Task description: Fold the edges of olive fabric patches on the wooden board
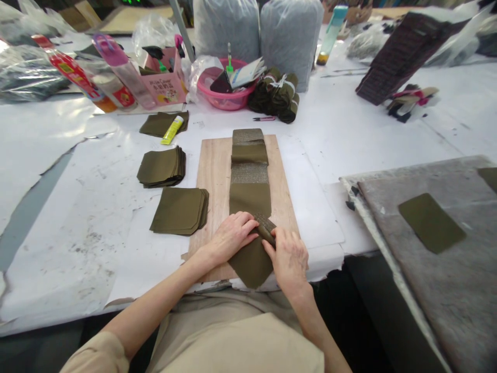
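Observation:
On a wooden board (pixel 212 171) lies a row of olive fabric pieces (pixel 249 194) with strips of rough tape (pixel 249 173) between them. My left hand (pixel 232 235) rests flat on the nearest olive piece (pixel 252 264), fingers pressed together. Beside it, my right hand (pixel 289 256) has its fingers curled on a small dark tape strip (pixel 267 228) at the top of that piece. Both hands touch the fabric at the board's near end.
Two stacks of olive pieces (pixel 162 167) (pixel 179 210) lie left of the board, with a yellow glue tube (pixel 172 129) behind. A pink bowl (pixel 225 98), rolled olive fabric (pixel 277 96) and wrapped bales (pixel 289 36) stand at the back. A grey padded surface (pixel 446 280) with one olive patch (pixel 430 223) is on the right.

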### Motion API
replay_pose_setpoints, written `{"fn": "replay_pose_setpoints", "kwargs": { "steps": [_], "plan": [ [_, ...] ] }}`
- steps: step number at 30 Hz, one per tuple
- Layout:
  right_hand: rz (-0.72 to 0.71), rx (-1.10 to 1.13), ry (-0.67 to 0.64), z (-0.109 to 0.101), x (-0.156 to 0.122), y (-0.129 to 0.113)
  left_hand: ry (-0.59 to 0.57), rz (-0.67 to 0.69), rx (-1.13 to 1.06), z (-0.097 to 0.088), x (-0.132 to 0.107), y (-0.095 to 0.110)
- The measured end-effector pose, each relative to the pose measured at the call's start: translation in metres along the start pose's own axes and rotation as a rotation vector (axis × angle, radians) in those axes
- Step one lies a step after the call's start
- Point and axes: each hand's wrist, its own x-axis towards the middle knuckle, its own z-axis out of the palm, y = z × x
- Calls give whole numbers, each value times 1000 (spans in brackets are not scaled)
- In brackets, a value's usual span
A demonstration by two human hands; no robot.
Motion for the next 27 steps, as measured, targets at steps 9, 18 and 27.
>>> {"fn": "replay_pose_setpoints", "kwargs": {
  "steps": [9,18,27],
  "plan": [
    [-86,190,48,9,-10,6,-33,144,95,-10,4,5],
    [-98,236,85,15,-17,12,-104,248,18,-23,16,5],
    [-95,284,132,12,-19,10,-116,264,-23,-22,15,4]
  ]
}}
